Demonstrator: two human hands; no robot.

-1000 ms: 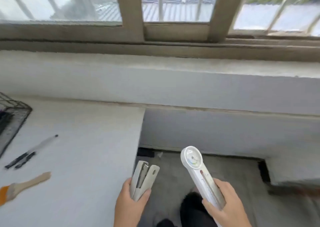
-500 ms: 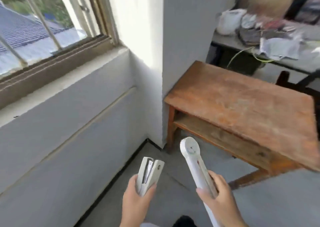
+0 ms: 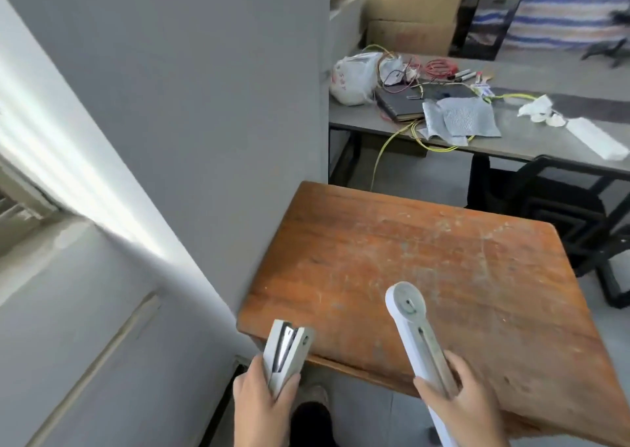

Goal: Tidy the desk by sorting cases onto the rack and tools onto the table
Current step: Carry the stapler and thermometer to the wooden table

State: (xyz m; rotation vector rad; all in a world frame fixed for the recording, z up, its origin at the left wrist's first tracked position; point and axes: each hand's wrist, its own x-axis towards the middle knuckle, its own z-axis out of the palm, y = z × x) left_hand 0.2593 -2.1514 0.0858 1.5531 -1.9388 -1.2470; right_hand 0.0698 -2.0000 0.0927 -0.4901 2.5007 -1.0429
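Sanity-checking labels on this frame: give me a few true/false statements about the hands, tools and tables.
1. The left hand grips a small white stapler. True.
2. The right hand is empty. False: it holds a long white round-headed tool.
3. The worn brown wooden table has tools lying on it. False: its top is bare; both tools are in the hands.
4. The grey desk behind holds clutter, including a white plastic bag. True.
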